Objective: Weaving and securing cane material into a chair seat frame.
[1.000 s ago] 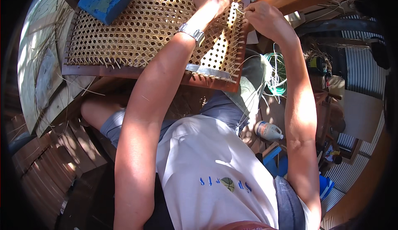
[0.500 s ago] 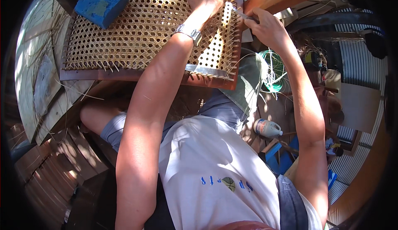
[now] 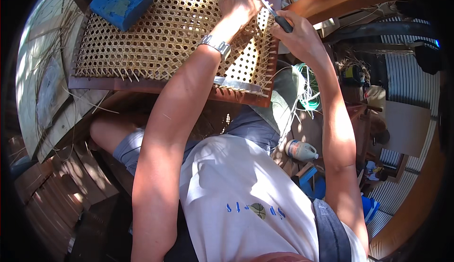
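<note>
The left hand (image 3: 239,1), its fingers curled, rests at the upper right of a pale, open-mesh woven cane panel (image 3: 165,40); whether it grips anything is hidden. The right hand (image 3: 299,35) is closed around a slim tool with a dark handle and metal shaft (image 3: 283,24), not visible one second earlier. The panel, in a reddish-brown wooden frame (image 3: 241,95), lies beneath the left hand and left of the right.

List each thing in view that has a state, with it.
cane panel, woven, strand ends sticking out
left hand, curled, at panel's far right corner
dark-handled tool, held, tip toward left hand
right hand, closed around tool's handle
blue block, resting on panel
wristwatch, worn on left wrist
</note>
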Tool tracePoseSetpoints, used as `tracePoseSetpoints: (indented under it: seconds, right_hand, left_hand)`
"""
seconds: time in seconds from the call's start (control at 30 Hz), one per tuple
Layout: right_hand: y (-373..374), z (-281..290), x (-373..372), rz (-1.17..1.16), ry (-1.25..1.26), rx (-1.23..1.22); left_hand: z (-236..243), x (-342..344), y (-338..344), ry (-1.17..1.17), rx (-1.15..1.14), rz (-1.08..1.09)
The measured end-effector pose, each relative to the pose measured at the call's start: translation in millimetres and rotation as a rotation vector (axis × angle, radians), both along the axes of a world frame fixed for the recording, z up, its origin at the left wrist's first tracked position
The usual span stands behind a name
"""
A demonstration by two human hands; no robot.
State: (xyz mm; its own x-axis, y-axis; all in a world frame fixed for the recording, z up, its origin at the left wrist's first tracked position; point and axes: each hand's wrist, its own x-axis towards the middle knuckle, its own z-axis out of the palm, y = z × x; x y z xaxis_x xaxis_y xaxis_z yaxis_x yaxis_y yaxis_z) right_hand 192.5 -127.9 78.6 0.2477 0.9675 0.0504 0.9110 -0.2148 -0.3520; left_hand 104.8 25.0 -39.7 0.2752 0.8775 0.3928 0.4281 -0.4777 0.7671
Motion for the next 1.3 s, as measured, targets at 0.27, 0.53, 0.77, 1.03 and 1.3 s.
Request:
tracePoseSetpoints:
  seconds: [0.27,0.53,0.77,1.03,1.3]
  right_hand:
    - [31.1,-33.3,28.6,0.094,-0.012,-0.102]
    - [37.0,-18.2,31.4,0.033,0.143,-0.471]
    - [-30.9,-4.2,39.2,-0.074,0.440,0.124]
    - [-67.9,5.0,33.5,-0.126,0.576,-0.058]
    - [-30.1,-12.3,8.6,-0.364,1.132,-0.143]
  left_hand:
    - [-7.4,-10.6,13.6,-0.058,0.061,-0.151]
    - [16.2,-14.6,1.0,0.106,-0.120,-0.117]
    - [13.2,-14.3,4.8,0.150,0.023,-0.132]
    - [14.7,-16.5,9.6,0.012,-0.220,-0.241]
    - [0.7,-7.3,7.5,0.017,0.036,-0.117]
